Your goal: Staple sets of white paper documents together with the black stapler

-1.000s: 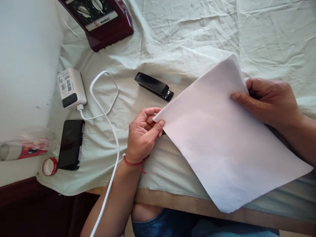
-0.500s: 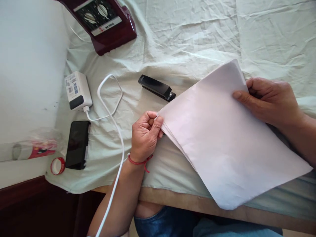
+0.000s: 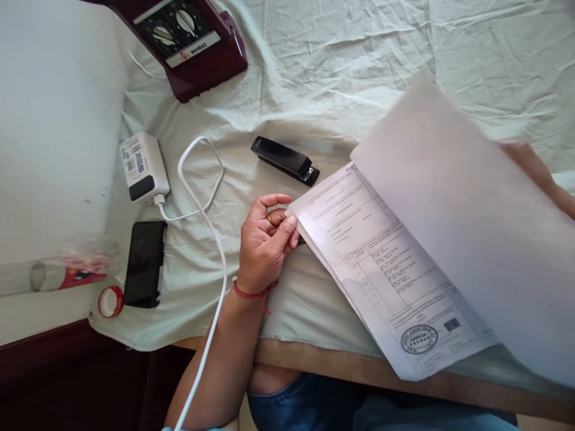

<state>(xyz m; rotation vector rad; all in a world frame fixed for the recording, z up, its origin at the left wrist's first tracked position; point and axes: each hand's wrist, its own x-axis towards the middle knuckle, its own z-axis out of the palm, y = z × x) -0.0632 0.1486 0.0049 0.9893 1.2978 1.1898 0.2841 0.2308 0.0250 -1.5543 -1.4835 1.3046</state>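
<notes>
The left hand (image 3: 265, 242), with a red string bracelet (image 3: 251, 293) at the wrist, pinches the near-left corner of a stack of white printed paper sheets (image 3: 381, 269) between thumb and curled fingers, closed on that corner just off the table edge side of the cloth. The stack lies slanted across the pale green wrinkled cloth (image 3: 341, 66) that covers the wooden table (image 3: 314, 365), its lower end reaching past the table's front edge; the exposed page shows a ruled form with lines of text too small to read and a round ink stamp near its lower end. Above it a blank white top sheet (image 3: 471, 221) is lifted and blurred, covering most of the right hand (image 3: 534, 170); only a strip of that hand shows at the sheet's far-right edge, so whether its fingers are closed on the sheet cannot be told. Just beyond the left hand a black stapler (image 3: 285, 160) lies on the cloth, near the stack's upper-left edge but apart from it. Further left a white charging cable (image 3: 202, 197) loops from a white power adapter (image 3: 142, 166) and runs down beside the left forearm. A black smartphone (image 3: 144, 263) lies below the adapter, with a red-and-white tape roll (image 3: 110, 301) beside it. A dark red appliance with dials (image 3: 188, 42) sits at the far-left of the cloth.
</notes>
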